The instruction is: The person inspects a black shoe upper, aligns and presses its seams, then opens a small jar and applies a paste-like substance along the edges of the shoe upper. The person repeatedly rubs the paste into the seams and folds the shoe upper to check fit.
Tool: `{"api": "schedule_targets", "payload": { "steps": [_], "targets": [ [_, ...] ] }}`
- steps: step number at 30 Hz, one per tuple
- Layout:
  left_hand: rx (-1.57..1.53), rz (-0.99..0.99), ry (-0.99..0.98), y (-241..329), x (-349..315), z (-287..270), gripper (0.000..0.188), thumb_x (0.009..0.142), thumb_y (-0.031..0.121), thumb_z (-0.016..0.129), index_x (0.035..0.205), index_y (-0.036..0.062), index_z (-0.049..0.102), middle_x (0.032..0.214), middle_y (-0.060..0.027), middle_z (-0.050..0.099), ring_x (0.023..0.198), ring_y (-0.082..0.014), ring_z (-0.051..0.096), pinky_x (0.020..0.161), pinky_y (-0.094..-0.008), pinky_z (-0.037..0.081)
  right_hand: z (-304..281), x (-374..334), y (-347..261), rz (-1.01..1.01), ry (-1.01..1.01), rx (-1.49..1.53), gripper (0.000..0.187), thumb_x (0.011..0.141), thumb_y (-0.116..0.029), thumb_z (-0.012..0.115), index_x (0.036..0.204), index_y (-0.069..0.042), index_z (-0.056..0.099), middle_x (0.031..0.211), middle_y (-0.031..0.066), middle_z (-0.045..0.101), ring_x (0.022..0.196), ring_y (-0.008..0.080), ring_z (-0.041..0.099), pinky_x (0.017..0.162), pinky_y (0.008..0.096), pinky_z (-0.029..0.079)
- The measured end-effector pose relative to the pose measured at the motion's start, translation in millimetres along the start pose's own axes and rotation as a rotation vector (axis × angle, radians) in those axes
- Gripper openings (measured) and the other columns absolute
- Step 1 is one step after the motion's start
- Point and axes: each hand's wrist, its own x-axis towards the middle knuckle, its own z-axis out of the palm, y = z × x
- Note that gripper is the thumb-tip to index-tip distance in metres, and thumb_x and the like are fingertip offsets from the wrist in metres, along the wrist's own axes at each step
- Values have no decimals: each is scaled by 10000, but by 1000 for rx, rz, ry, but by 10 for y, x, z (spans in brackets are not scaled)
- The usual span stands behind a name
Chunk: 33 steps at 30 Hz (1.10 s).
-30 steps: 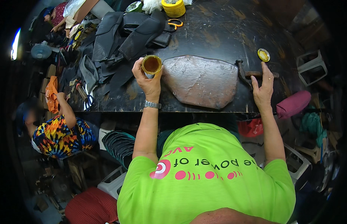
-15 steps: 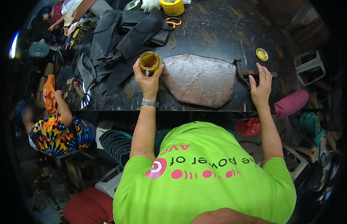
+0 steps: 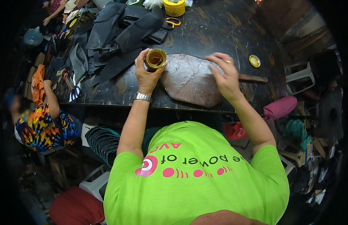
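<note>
Your left hand (image 3: 147, 78) holds the jar (image 3: 155, 67), left of the frame's upper centre. Your right hand (image 3: 227, 79), fingers bent and apart, is over the right end of the stone (image 3: 189, 84).

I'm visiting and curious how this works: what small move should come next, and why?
Perhaps bring the right hand to the round yellow jar: the left hand holds it uncovered, while the right, seemingly empty, is over the flat brownish stone slab.

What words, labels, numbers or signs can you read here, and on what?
I won't copy wording, only place it.
Green shirt: black and pink lettering, upside down in view.
Yellow tub: any markings too small to read.
Jar in the left hand: nothing readable.
</note>
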Motion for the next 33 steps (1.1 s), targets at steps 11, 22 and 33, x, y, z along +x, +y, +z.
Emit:
{"api": "schedule_targets", "payload": {
  "steps": [11,22,33],
  "targets": [
    [118,89,102,-95,57,-28,660,673,160,913,1245,69,599,1176,-107,650,1099,-293,612,971,-395,486,1423,656,-284,40,-69,557,271,954,-11,567,1191,7,695,1052,113,687,966,196,650,867,292,507],
    [142,98,74,-102,77,-29,736,632,164,913,1292,97,595,1214,-81,640,1137,-295,564,1004,-414,435,1460,601,-177,185,13,823,221,954,-60,657,1146,31,716,1025,69,702,866,113,647,767,230,520],
    [2,39,-30,-55,82,-38,719,712,145,879,1344,57,548,1275,-111,575,1193,-260,580,1028,-376,474,1281,646,-222,432,-48,1119,301,933,-48,667,1234,-37,654,1133,69,629,903,125,649,810,253,560]
  ]
}}
